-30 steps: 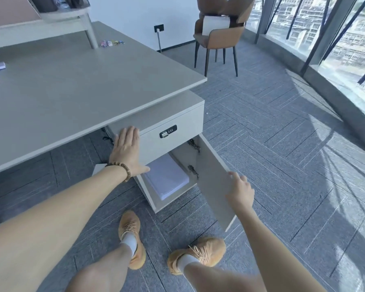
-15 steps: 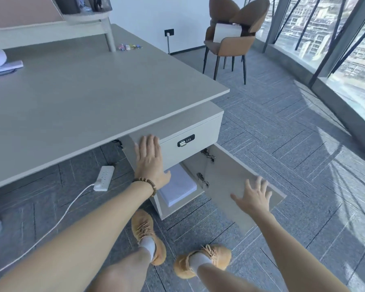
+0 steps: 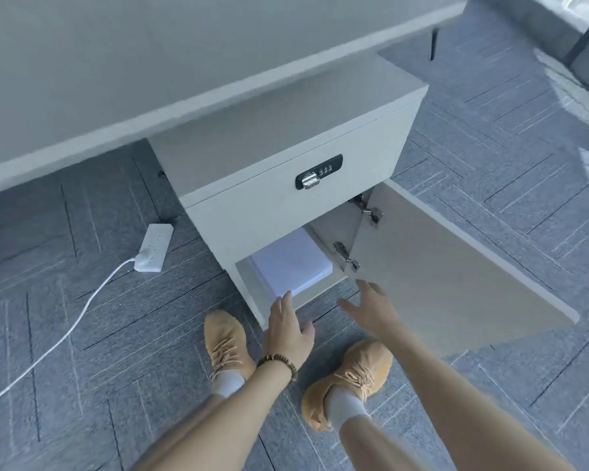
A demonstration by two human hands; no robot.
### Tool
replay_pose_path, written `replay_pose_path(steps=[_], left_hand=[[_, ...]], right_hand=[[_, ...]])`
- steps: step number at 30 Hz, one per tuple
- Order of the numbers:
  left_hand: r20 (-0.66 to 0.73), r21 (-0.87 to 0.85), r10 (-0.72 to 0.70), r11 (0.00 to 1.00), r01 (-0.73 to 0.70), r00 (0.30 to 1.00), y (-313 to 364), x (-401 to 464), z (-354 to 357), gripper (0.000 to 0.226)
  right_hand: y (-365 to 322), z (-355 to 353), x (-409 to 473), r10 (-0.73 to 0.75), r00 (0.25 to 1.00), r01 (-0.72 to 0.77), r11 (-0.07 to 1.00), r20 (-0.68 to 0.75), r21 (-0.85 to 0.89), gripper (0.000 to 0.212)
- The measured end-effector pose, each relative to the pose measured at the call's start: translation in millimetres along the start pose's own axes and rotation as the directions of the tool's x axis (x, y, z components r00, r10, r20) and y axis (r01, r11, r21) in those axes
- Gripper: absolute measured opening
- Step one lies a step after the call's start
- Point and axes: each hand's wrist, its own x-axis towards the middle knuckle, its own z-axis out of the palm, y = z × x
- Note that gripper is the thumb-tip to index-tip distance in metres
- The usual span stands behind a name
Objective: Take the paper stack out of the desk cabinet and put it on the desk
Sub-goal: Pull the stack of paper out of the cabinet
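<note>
A white paper stack (image 3: pixel 291 260) lies flat inside the lower compartment of the pale desk cabinet (image 3: pixel 269 219), under a drawer with a black combination lock (image 3: pixel 318 171). The cabinet door (image 3: pixel 449 266) is swung wide open to the right. My left hand (image 3: pixel 288 329), with a bead bracelet on the wrist, reaches toward the stack's near corner, fingertips at its edge. My right hand (image 3: pixel 371 309) hovers with fingers spread just in front of the compartment's opening, to the right of the stack. Neither hand holds anything. The grey desk top (image 3: pixel 150 62) spans the upper part of the view.
A white power strip (image 3: pixel 153 248) with its cable lies on the grey carpet left of the cabinet. My feet in tan shoes (image 3: pixel 227 341) stand close in front of the cabinet. The open door blocks the floor to the right.
My left hand left the drawer front and dropped to the stack's near corner. My right hand let go of the door and moved left toward the opening. The view tilted downward.
</note>
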Motion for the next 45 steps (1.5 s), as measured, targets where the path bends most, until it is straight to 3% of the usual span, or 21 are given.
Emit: replay_pose_path(steps=[4,7,16,23,30,37,40,45], left_hand=[[0.082,0.059,-0.163,0.986,0.158,0.983,-29.1,48.7,36.8,0.066],[0.142,0.101,-0.195,0.978,0.181,0.971,-47.6,77.6,65.2,0.068],[0.066,-0.197,-0.361,0.909,0.367,0.930,-75.8,149.6,101.2,0.106],[0.109,-0.206,-0.501,0.833,0.513,0.858,-100.7,191.3,115.2,0.115],[0.078,-0.292,-0.531,0.797,0.528,0.844,-113.3,219.4,121.8,0.117],[0.070,-0.364,-0.628,0.708,0.606,0.775,-105.3,234.8,136.0,0.114],[0.048,-0.354,-0.625,0.719,0.598,0.779,-100.5,227.5,142.7,0.112],[0.060,-0.345,-0.596,0.740,0.577,0.801,-102.1,182.3,152.3,0.105]], right_hand=[[12.2,37.5,54.7,-0.007,0.998,0.005,1.000,0.057,0.024,0.076],[19.0,67.3,84.7,0.009,0.992,-0.013,1.000,0.125,0.029,0.078],[25.9,107.6,177.4,-0.015,0.987,0.000,0.995,0.159,0.095,0.083],[21.2,117.0,235.2,-0.099,0.991,0.104,0.993,0.088,-0.057,0.085],[19.3,137.7,272.3,-0.054,0.996,0.050,0.997,0.072,0.059,0.082],[24.9,139.6,281.0,0.002,1.000,-0.004,0.997,0.028,0.076,0.078],[30.1,142.8,273.3,0.018,1.000,-0.018,0.994,0.002,0.111,0.063],[57.7,150.7,231.5,0.059,0.998,-0.059,0.981,0.005,0.187,0.059]])
